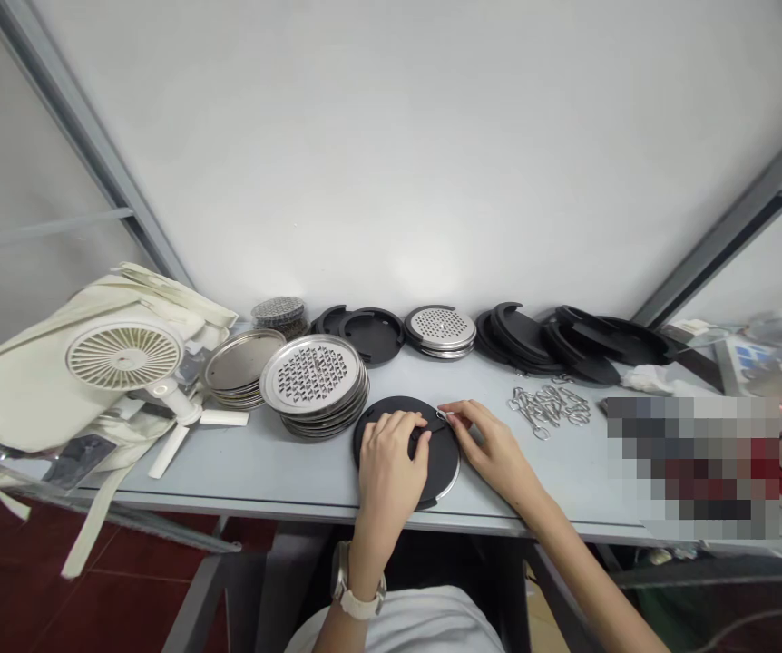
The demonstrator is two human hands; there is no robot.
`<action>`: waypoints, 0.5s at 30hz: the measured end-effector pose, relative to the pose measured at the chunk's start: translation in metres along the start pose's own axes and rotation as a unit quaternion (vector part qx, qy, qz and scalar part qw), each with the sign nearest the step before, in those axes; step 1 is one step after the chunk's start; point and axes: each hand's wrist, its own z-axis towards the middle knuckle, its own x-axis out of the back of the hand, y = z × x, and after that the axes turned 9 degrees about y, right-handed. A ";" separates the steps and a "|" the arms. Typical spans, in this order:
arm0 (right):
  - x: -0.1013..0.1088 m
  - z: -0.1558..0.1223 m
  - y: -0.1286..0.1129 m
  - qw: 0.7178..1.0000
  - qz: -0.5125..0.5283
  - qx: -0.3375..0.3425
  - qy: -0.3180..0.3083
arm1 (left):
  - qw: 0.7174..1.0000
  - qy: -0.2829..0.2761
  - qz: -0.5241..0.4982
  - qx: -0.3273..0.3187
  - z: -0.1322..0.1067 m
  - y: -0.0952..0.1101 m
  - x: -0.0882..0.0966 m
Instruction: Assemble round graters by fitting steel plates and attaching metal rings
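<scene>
A black round disc (444, 458) with a silvery rim edge lies flat near the table's front edge. My left hand (395, 453) rests over its left half, fingers curved down and the thumb near the middle; what lies under the fingers is hidden. At the disc's upper right edge, my right hand (483, 440) has thumb and fingers pinched on a small metal wire hook (441, 414), mostly covered by the fingertips. Several loose wire hooks (551, 405) lie in a pile to the right.
To the left stand stacked metal grater discs (313, 376), plain metal discs (241, 363) and a white handheld fan (125, 356) on a cream bag (24, 381). Along the wall lie black round holders (372, 336), a perforated disc stack (441, 328) and more black holders (523, 336).
</scene>
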 end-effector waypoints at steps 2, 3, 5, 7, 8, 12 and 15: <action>0.001 0.000 -0.001 1.000 -0.001 0.003 -0.006 | 1.000 0.000 -0.001 0.000 0.000 0.000 0.000; 0.001 0.000 -0.002 1.000 -0.002 0.003 -0.008 | 1.000 0.000 -0.003 0.000 0.000 0.000 0.000; 0.001 0.000 -0.003 1.000 -0.007 0.002 -0.015 | 1.000 0.000 -0.005 0.000 0.000 0.000 0.000; 0.002 0.000 -0.003 1.000 -0.008 0.001 -0.021 | 1.000 -0.001 -0.007 0.001 0.000 0.000 0.000; 0.002 0.000 -0.003 1.000 -0.008 0.001 -0.024 | 1.000 -0.001 -0.007 0.001 0.000 0.000 0.000; 0.002 0.000 -0.003 1.000 -0.013 0.000 -0.027 | 1.000 -0.002 -0.010 0.002 0.000 0.000 0.001; 0.002 0.000 -0.003 1.000 -0.019 0.004 -0.023 | 1.000 -0.001 -0.010 0.002 0.000 0.000 0.001</action>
